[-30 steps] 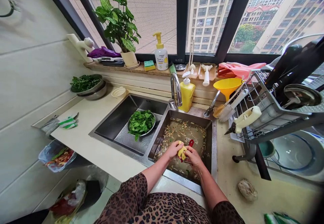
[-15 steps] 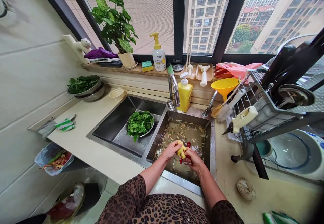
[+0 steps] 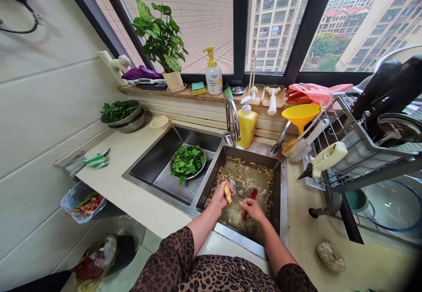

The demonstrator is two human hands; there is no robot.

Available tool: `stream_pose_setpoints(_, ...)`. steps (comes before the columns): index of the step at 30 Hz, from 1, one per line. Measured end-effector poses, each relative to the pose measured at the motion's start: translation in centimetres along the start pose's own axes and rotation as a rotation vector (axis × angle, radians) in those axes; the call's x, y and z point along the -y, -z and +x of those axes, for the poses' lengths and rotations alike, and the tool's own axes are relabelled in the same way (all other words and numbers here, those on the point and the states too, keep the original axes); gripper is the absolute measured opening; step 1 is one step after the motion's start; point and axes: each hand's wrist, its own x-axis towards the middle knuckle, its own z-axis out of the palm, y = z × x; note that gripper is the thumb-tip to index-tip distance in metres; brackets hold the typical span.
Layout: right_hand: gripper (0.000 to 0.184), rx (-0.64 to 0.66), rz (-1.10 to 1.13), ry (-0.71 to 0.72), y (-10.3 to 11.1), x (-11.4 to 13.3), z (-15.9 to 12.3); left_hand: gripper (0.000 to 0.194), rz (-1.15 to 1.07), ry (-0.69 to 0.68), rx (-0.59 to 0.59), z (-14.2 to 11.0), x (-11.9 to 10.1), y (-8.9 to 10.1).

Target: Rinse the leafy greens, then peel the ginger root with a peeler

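Over the right sink basin (image 3: 277, 195), my left hand (image 3: 218, 197) is closed around a knobbly piece of peeled yellow ginger (image 3: 227, 194). My right hand (image 3: 253, 209) is to the right of it, a short gap away, fingers pinched and holding a red-handled peeler (image 3: 254, 193). The peeler's blade is mostly hidden by my fingers. Below both hands lies murky water (image 3: 236, 167) with many scraps of peel floating in it.
Leafy greens (image 3: 187, 162) fill a round bowl in the left basin (image 3: 150, 162). The faucet (image 3: 234, 120) arches over behind my hands. A wire rack (image 3: 332, 169) with knives stands close on the right. Bowls of greens (image 3: 120, 111) sit at the back left.
My hands have moved apart: the ginger has turned in my left hand, and the right hand with the peeler has drawn away from it. The view has shifted slightly left.
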Motion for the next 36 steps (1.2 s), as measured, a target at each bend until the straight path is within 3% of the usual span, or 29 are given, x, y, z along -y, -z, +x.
stream_pose_setpoints(5,0.038,0.088,0.330,-0.006,-0.6,2.3,-0.9,0.038,-0.048,0.102,0.034,0.2,0.7,-0.5)
stream_pose_setpoints(12,0.032,0.009,0.281,-0.030,-0.9,2.8,-1.6,0.033,0.142,0.059,0.087,0.0,3.0,-1.8)
stream_pose_setpoints(18,0.028,0.025,0.327,-0.009,-1.2,2.4,-1.7,0.029,0.199,-0.031,0.130,-0.4,3.3,-2.6)
stream_pose_setpoints(21,0.027,0.023,0.360,-0.011,-1.2,2.6,-1.7,0.036,0.157,-0.050,0.135,-0.5,2.8,-2.5)
stream_pose_setpoints(27,0.028,0.057,0.424,-0.171,-1.2,3.2,-1.7,0.054,-0.121,-0.090,0.047,-0.5,1.8,-1.9)
stream_pose_setpoints(30,0.032,0.061,0.377,-0.080,-1.4,3.2,-1.7,0.054,-0.125,-0.055,0.062,-0.6,2.0,-2.1)
stream_pose_setpoints(36,0.029,-0.066,0.210,0.173,-1.4,2.2,-1.2,0.054,-0.100,0.001,0.103,-0.5,2.2,-2.5)
